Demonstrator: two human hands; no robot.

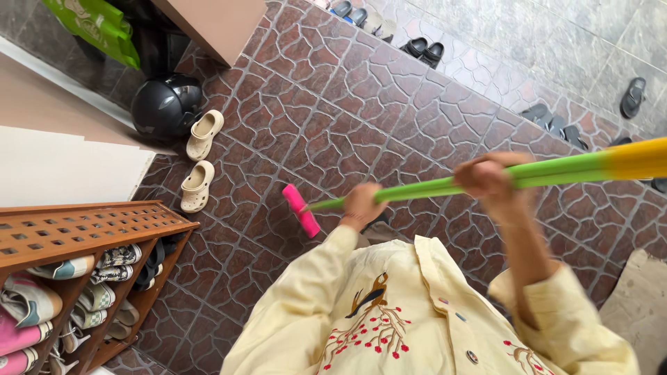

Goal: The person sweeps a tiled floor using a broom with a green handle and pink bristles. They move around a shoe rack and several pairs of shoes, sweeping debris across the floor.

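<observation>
Green broom handle (431, 186) gripped by both hands: left hand (361, 205) lower, right hand (488, 176) higher. Pink broom head (301, 210) on brown tiled floor (333, 104) (no debris visible), beige clogs (200, 160) nearby.

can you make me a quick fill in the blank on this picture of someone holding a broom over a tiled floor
1. Both the left hand and the right hand grip a long ____ handle.
2. The brush head at the handle's lower end is ____.
3. The pair of cream clogs lies beside a black ____.
4. The shoes at lower left sit on a wooden ____.

Missing words: green; pink; helmet; rack
</observation>
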